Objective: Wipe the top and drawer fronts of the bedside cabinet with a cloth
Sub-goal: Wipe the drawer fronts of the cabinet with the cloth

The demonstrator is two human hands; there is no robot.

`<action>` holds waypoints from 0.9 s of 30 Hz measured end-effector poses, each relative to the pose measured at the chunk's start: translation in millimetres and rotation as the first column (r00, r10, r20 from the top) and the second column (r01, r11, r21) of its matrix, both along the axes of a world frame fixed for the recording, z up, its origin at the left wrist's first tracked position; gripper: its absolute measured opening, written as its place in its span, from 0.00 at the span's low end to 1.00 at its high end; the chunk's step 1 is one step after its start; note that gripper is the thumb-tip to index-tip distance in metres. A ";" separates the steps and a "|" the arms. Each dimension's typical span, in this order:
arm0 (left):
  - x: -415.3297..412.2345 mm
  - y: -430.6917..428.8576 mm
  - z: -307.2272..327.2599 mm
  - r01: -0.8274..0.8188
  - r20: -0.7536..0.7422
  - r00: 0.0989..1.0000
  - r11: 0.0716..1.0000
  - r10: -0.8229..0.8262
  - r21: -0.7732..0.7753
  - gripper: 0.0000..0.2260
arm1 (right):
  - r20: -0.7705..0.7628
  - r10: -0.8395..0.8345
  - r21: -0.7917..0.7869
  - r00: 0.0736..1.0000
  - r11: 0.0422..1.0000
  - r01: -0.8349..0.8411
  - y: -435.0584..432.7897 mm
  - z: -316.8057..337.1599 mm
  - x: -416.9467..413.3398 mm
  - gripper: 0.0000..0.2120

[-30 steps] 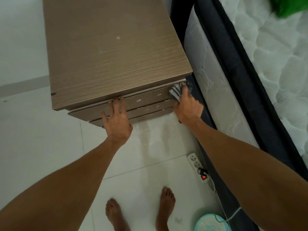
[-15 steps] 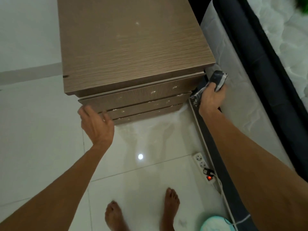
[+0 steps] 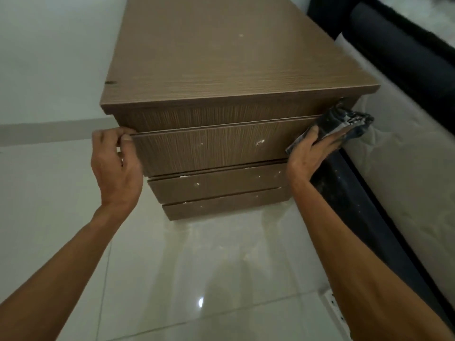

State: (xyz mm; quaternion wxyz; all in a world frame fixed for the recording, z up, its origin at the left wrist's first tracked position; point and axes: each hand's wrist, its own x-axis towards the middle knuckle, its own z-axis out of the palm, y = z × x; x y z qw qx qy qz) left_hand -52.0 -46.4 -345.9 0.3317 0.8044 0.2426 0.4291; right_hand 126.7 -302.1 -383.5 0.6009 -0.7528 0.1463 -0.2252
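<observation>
- My left hand [image 3: 115, 166] had moved from hovering off the cabinet [image 3: 229, 77] to pinching the top drawer front's [image 3: 211, 148] left edge.
- My right hand [image 3: 310, 148] gripped the dark cloth [image 3: 337, 121], pressing it at the drawer's right corner, beside the bed [image 3: 394, 168].
- White specks dotted the lower fronts.
</observation>
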 end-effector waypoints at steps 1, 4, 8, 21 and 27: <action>0.7 1.3 -4.1 0.002 0.035 0.999 1.000 -0.003 0.025 0.12 | 0.019 0.007 -0.031 1.000 0.999 -0.006 5.6 -4.7 -2.5 0.36; 7.2 3.5 -15.2 0.000 0.144 0.989 0.997 -0.010 0.075 0.12 | 0.091 0.026 -0.092 0.995 0.996 -0.018 23.4 -20.7 -8.5 0.37; 13.0 5.1 -28.2 -0.022 0.279 0.960 0.996 -0.004 0.088 0.14 | 0.250 0.095 -0.215 0.963 0.976 -0.041 50.6 -40.6 -19.3 0.35; 0.0 9.3 -12.5 0.111 0.258 0.961 0.993 -0.101 -0.027 0.21 | 0.468 0.388 -0.646 0.794 0.763 0.008 163.5 -50.7 -90.2 0.34; -2.9 10.5 0.1 0.111 0.194 0.977 0.985 -0.085 -0.130 0.24 | 0.488 0.582 -0.775 0.651 0.631 0.016 205.7 -69.0 -115.7 0.38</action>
